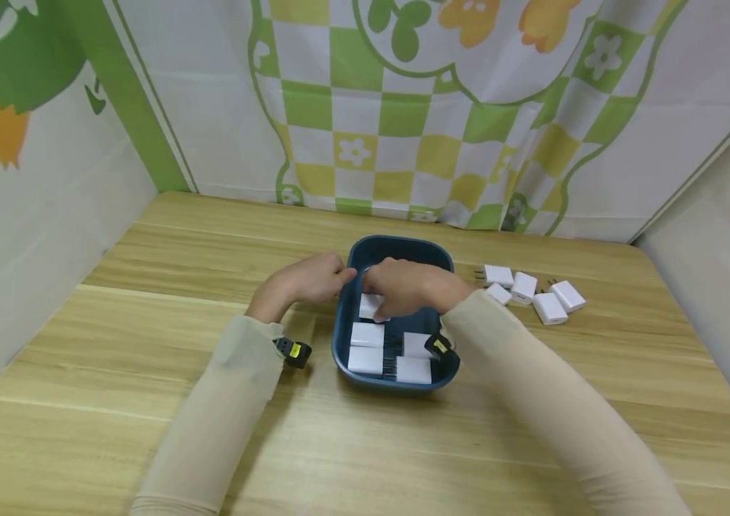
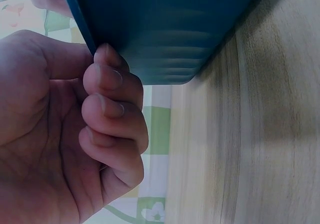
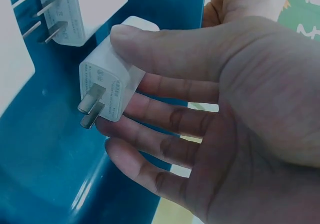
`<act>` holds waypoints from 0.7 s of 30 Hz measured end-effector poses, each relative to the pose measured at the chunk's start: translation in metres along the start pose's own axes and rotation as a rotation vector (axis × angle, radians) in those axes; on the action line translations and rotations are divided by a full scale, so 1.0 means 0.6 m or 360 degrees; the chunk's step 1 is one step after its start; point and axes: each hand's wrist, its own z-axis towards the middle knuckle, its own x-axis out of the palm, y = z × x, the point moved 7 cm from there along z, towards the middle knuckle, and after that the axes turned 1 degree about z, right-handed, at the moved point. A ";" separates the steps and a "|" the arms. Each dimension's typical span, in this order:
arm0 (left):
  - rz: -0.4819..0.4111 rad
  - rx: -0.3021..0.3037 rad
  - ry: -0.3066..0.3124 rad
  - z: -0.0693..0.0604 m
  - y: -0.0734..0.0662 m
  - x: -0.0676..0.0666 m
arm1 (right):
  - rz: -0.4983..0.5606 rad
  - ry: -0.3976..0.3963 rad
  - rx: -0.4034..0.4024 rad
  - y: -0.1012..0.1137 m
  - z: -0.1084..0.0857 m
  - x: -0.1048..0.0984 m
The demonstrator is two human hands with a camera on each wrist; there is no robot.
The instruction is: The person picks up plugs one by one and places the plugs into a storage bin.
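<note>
A dark blue plastic bin (image 1: 403,249) stands on the table. My left hand (image 1: 313,279) pinches its left rim between thumb and curled forefinger, the other fingers (image 2: 115,108) curled outside the wall. Inside the bin, my right hand (image 1: 403,287) holds a white charger plug (image 3: 102,58) between thumb and fingers, its two metal prongs (image 3: 91,98) pointing away from the palm. More white chargers lie in the near half of the bin: two on the left (image 1: 367,335), two on the right (image 1: 412,370), prongs facing inward. The right wrist strap partly covers one of them.
Several loose white chargers (image 1: 549,308) lie on the wooden table (image 1: 145,344) to the right of the bin. A checked green and yellow curtain (image 1: 403,115) hangs behind the table's far edge. White fabric walls stand at both sides.
</note>
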 end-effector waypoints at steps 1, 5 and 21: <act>0.0001 0.0002 -0.0001 0.000 0.001 0.000 | -0.0002 0.0003 0.0005 0.001 0.001 0.001; 0.0012 0.0010 -0.0012 0.000 0.001 -0.001 | 0.0016 0.0014 0.0029 0.002 0.004 0.003; 0.0026 0.0045 -0.0038 0.001 -0.002 -0.001 | -0.0049 0.0032 0.0052 0.006 0.014 0.014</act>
